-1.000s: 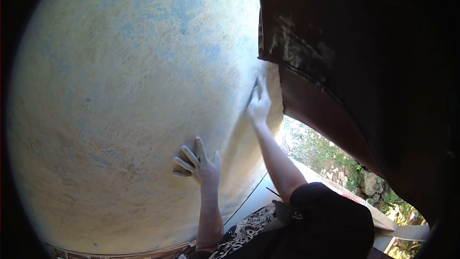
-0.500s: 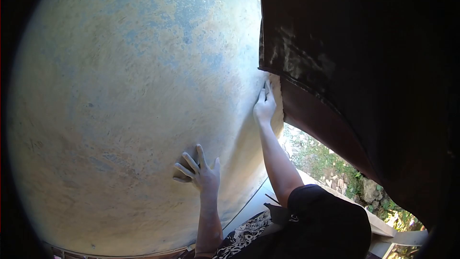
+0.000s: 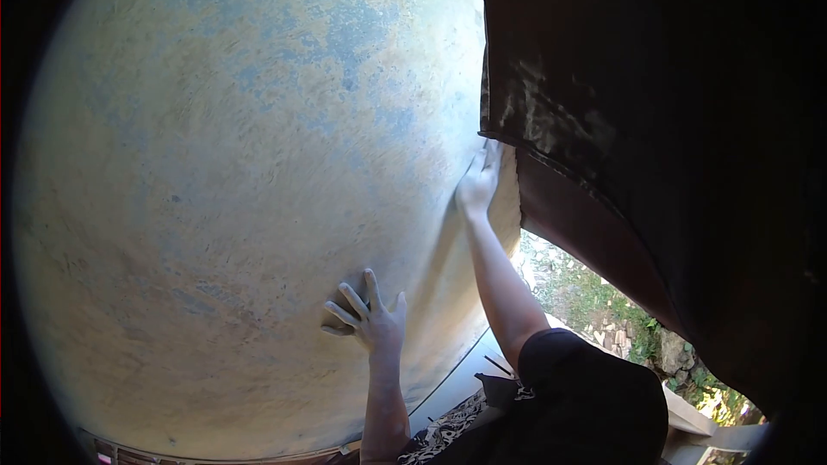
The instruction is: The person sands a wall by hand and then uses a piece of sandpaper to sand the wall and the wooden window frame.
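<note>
A big curved pale surface (image 3: 233,207) with blue and brown patches fills the left and middle of the view. My left hand (image 3: 376,314), dusty with pale powder, rests against its lower right part, fingers spread, holding nothing. Higher up, my right hand (image 3: 479,185) lies against the surface near its right edge, just under the corner of a dark brown sheet (image 3: 560,129). Its fingertips are partly hidden by that corner, and whether something is under them cannot be made out.
The dark sheet covers the right side and curves downward. Below it, rocks (image 3: 674,351) and green plants (image 3: 642,336) show outdoors. A pale beam (image 3: 689,418) stands at the lower right. Patterned cloth (image 3: 452,422) and a dark sleeve (image 3: 586,379) are at the bottom.
The view has shifted slightly, with the surface and sheet a little further right and down. My right hand has moved up closer to the sheet's corner, its fingertips now partly behind it.
</note>
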A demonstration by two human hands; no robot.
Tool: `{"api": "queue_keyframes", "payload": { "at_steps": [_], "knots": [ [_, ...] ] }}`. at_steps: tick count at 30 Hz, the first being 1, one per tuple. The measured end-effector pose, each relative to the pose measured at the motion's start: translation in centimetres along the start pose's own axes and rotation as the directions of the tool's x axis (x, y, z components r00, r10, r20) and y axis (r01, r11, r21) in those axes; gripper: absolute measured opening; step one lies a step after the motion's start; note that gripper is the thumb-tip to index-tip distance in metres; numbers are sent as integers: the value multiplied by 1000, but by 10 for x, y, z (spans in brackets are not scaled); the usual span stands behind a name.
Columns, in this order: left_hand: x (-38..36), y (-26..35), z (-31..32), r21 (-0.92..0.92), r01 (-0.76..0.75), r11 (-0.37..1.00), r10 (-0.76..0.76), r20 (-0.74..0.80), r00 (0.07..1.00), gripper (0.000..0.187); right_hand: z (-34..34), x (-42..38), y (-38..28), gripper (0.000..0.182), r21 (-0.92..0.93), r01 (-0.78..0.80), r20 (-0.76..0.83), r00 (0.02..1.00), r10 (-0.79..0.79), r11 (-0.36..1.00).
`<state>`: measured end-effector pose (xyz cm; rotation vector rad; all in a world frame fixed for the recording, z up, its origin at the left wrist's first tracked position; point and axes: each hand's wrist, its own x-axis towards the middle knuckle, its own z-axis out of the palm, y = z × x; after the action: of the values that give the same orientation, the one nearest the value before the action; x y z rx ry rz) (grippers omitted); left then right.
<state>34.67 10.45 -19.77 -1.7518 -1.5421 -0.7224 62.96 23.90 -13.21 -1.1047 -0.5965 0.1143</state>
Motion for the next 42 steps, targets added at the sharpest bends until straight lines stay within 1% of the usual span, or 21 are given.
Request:
{"api": "queue_keyframes", "payload": {
  "at_steps": [2,4,5,7,9,12,15,17,20,24,25,27,28,30,31,33,35,36,38,39,42],
  "knots": [
    [-1,0,-1,-1,-6,1000,6,24,1000,115,4,14,23,49,38,-72,33,997,71,997],
    [-1,1,-2,-7,1,1000,-1,30,1000,115,6,6,15,50,54,-26,-1,1000,26,998],
    [0,1,-2,-14,2,1000,-1,37,999,114,6,-15,5,51,-14,101,-13,995,-101,995],
    [-1,1,1,-46,1,999,0,27,1000,114,3,-79,-13,54,4,70,102,992,-70,998],
    [-1,0,-1,-73,-3,997,5,21,1000,114,-10,-147,-20,60,-73,154,283,951,-128,985],
    [2,2,-6,-65,-6,998,8,25,1000,115,-20,-168,-2,63,-34,237,350,913,-211,971],
    [1,-1,-7,-86,-20,996,25,54,998,113,-17,-110,24,61,10,125,239,963,-124,992],
    [3,-1,-6,-73,-15,997,21,71,997,113,-20,-56,49,58,49,-105,141,985,97,993],
    [-3,-2,-9,-66,-13,998,20,105,994,113,-20,-16,74,58,-7,-217,82,973,217,976],
    [2,0,-5,-83,-1,997,11,115,993,110,-8,-87,-4,58,63,2,210,978,-15,998],
    [2,1,-6,-82,7,997,2,112,994,110,-9,-117,-23,63,-47,80,261,963,-65,996],
    [3,-1,-13,-178,14,984,4,98,995,105,-11,-173,-38,66,-116,195,343,928,-145,974],
    [3,-1,-16,-171,13,985,5,106,994,105,-15,-177,-34,66,-117,186,346,929,-135,976],
    [5,-5,-20,-96,4,995,1,57,998,100,-29,-172,-13,67,-229,328,421,882,-211,916],
    [5,-11,-22,-97,1,995,4,50,999,100,-30,-155,4,61,-179,279,323,923,-211,944],
    [-2,-28,-26,-165,45,985,-28,103,994,92,-30,-106,58,57,-212,-17,125,991,44,977],
    [-6,-40,-35,-128,46,991,-37,75,997,92,-27,-46,142,55,-261,-115,114,982,148,959],
    [-6,-45,-37,-85,37,996,-33,47,998,92,-22,-33,129,55,-258,-104,117,983,138,960],
    [-6,-47,-34,-92,53,994,-46,76,996,91,-20,-20,73,55,156,-97,144,987,74,983],
    [-7,-46,-29,-110,48,993,-41,66,997,95,-15,-34,35,54,45,7,141,990,-13,999],
    [-5,-37,-22,-147,59,987,-55,29,998,99,-6,-103,-33,59,31,149,283,947,-152,988]
  ]
}}
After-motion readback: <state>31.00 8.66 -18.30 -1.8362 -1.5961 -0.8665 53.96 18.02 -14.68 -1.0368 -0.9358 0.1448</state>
